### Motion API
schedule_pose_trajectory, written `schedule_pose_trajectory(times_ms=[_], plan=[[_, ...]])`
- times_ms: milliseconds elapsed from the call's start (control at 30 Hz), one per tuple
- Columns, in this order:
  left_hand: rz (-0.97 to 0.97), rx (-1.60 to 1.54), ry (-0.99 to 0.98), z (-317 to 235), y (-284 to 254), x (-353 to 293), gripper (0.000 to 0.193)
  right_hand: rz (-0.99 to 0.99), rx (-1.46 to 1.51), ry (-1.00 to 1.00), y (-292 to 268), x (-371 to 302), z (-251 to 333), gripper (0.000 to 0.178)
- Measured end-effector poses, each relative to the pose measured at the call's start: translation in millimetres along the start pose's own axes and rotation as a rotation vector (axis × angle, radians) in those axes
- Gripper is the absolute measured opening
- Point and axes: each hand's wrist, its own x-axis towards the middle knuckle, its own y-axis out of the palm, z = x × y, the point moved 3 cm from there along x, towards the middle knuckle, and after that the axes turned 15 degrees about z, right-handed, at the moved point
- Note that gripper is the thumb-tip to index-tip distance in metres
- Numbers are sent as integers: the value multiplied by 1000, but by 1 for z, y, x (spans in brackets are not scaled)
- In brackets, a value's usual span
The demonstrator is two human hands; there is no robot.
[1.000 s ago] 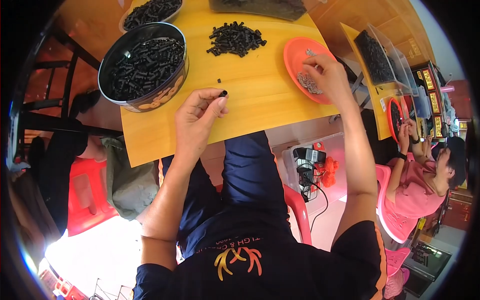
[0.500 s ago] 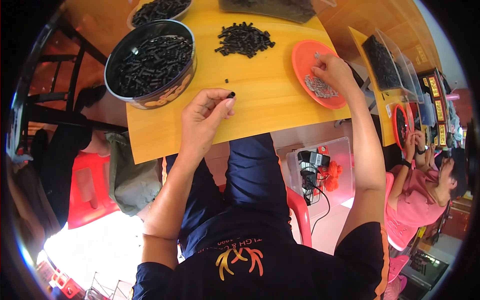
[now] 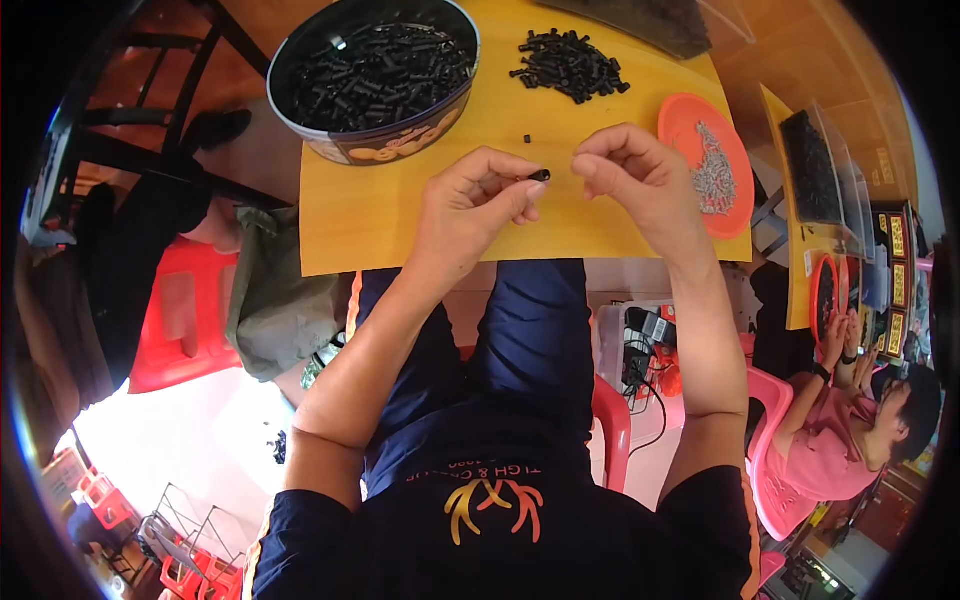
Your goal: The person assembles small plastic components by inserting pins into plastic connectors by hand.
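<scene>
My left hand (image 3: 463, 207) is closed in a pinch on a short black plastic tube (image 3: 541, 175), its open end pointing right. Close to that end, my right hand (image 3: 640, 190) is also pinched, thumb against forefinger. Whatever it holds, if anything, is too small to make out. Both hands hover over the near part of the yellow table. Beyond them lies one tiny black piece (image 3: 527, 139). To the right, an orange-red plate (image 3: 675, 118) carries a heap of small grey metal pieces that look like screws (image 3: 714, 178).
A round tin (image 3: 385, 150) full of black tubes stands at the left. A loose pile of black tubes (image 3: 572, 66) lies at the far middle, with a clear bin (image 3: 640, 22) behind it. Another person (image 3: 815, 430) in pink works at a second table on the right.
My right hand has left the orange-red plate and come left, close to the tube in my left hand. The left hand keeps its pinch. The whole view has shifted.
</scene>
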Motion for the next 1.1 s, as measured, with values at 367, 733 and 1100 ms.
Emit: schedule_pose_trajectory(times_ms=[367,733,1100], plan=[[25,18,11,-1,3,-1,13,191,29,202,12,7,9,15],[27,-47,-23,-2,4,-3,15,249,-84,340,9,12,23,17],[45,-104,14,-4,0,-2,13,268,-110,301,10,28,11,18]])
